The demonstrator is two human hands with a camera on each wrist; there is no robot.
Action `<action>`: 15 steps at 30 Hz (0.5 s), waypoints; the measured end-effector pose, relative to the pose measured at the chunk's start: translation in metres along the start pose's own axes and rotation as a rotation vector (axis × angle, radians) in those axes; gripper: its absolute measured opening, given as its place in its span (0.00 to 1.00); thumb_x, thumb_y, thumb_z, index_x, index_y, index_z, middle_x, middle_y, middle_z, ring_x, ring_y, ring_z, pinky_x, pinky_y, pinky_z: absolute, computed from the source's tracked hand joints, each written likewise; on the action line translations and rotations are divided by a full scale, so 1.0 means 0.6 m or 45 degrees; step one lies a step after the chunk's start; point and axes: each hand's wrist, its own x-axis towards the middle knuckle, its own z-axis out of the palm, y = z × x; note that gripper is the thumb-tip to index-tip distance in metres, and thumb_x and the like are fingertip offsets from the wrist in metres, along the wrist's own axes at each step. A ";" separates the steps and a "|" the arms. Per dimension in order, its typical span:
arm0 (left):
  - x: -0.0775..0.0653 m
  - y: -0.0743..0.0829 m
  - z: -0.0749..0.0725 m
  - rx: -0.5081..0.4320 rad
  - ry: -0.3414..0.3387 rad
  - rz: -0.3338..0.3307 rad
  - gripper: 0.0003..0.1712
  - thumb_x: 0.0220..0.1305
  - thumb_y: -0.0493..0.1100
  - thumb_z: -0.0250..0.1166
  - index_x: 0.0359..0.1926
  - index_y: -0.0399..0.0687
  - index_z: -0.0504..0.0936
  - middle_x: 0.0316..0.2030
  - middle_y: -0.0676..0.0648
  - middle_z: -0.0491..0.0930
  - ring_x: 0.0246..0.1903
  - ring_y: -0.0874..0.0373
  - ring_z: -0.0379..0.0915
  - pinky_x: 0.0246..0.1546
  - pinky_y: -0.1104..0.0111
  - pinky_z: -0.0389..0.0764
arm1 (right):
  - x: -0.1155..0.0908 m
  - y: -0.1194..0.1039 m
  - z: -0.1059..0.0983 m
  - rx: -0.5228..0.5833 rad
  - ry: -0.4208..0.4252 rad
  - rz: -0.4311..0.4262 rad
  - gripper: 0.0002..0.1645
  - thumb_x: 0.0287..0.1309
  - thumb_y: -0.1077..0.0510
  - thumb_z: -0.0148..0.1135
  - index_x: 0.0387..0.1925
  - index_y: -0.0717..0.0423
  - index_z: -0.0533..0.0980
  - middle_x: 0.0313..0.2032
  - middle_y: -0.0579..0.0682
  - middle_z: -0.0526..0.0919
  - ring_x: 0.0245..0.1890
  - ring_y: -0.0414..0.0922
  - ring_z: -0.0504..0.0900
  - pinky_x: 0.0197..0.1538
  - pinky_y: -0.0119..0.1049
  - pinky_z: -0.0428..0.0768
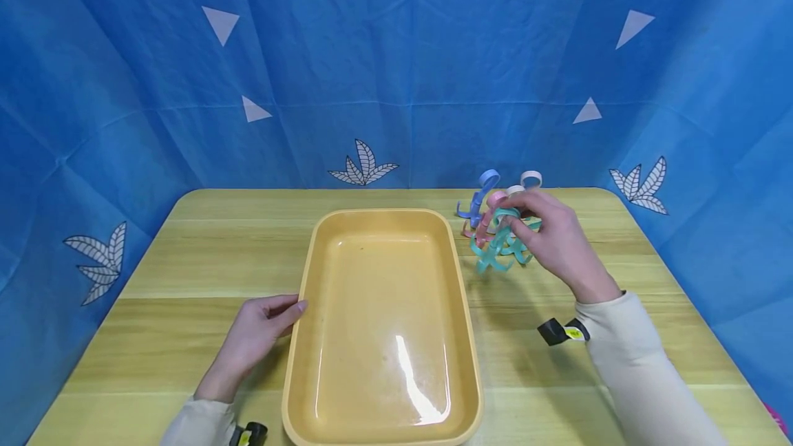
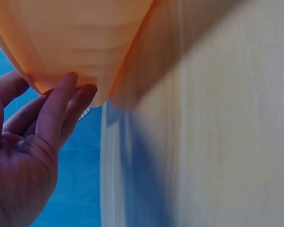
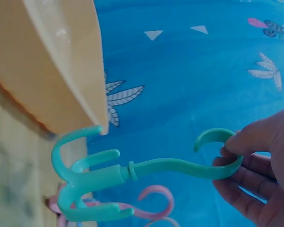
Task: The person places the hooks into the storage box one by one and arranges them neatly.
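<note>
My right hand (image 1: pixel 557 236) pinches the curled top of a green four-pronged hanging hook (image 3: pixel 99 178), thumb on one side and fingers on the other. In the right wrist view its prongs point away from the hand, toward the tray. Around it in the head view are a blue hook (image 1: pixel 476 204), a pink hook (image 1: pixel 481 231), white hook tops (image 1: pixel 531 176) and a second green hook (image 1: pixel 516 248), partly hidden by the hand. My left hand (image 1: pixel 248 336) holds the left rim of a yellow tray (image 1: pixel 384 315), thumb on top and fingertips against the outer wall (image 2: pixel 85 42).
The tray lies lengthwise in the middle of a wooden table (image 1: pixel 204 253), left of the hooks. A blue patterned curtain (image 1: pixel 409 54) surrounds the table's back and sides. Black wrist cameras (image 1: pixel 553 331) sit at both sleeves.
</note>
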 end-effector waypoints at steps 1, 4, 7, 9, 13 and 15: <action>0.000 0.000 0.000 0.003 0.001 0.002 0.25 0.70 0.44 0.63 0.58 0.26 0.76 0.54 0.33 0.78 0.51 0.47 0.77 0.44 0.67 0.82 | 0.001 -0.002 -0.003 -0.013 0.003 -0.009 0.15 0.60 0.69 0.66 0.48 0.56 0.82 0.44 0.46 0.80 0.42 0.45 0.78 0.39 0.40 0.77; -0.001 0.000 0.000 0.011 0.004 0.008 0.24 0.69 0.43 0.64 0.57 0.27 0.77 0.53 0.34 0.79 0.49 0.48 0.78 0.44 0.67 0.82 | 0.004 -0.010 -0.011 -0.045 0.014 -0.054 0.16 0.59 0.70 0.66 0.48 0.55 0.82 0.44 0.45 0.80 0.41 0.44 0.78 0.35 0.35 0.76; -0.004 0.001 -0.001 0.021 0.001 0.006 0.23 0.69 0.43 0.63 0.56 0.28 0.78 0.52 0.35 0.79 0.47 0.51 0.78 0.43 0.68 0.81 | 0.008 -0.016 -0.016 -0.051 0.025 -0.109 0.16 0.58 0.71 0.67 0.47 0.54 0.82 0.43 0.44 0.79 0.39 0.42 0.77 0.34 0.32 0.73; -0.006 0.002 -0.002 0.032 -0.003 0.002 0.23 0.69 0.44 0.64 0.56 0.28 0.78 0.52 0.36 0.80 0.45 0.53 0.78 0.43 0.68 0.81 | 0.012 -0.018 -0.019 -0.045 0.033 -0.144 0.16 0.57 0.71 0.68 0.46 0.54 0.82 0.42 0.44 0.80 0.38 0.41 0.77 0.34 0.31 0.72; -0.006 0.004 -0.004 0.033 -0.022 -0.007 0.25 0.70 0.45 0.63 0.57 0.28 0.77 0.53 0.36 0.79 0.45 0.54 0.77 0.44 0.67 0.81 | 0.016 -0.022 -0.025 -0.031 0.037 -0.184 0.16 0.55 0.72 0.68 0.44 0.56 0.82 0.42 0.44 0.80 0.38 0.40 0.77 0.35 0.29 0.72; -0.006 0.004 -0.006 0.030 -0.023 -0.012 0.24 0.70 0.45 0.63 0.57 0.28 0.78 0.53 0.36 0.79 0.46 0.54 0.77 0.44 0.67 0.81 | 0.017 -0.024 -0.030 -0.032 0.030 -0.179 0.16 0.56 0.72 0.68 0.45 0.56 0.82 0.42 0.44 0.80 0.38 0.40 0.77 0.35 0.29 0.72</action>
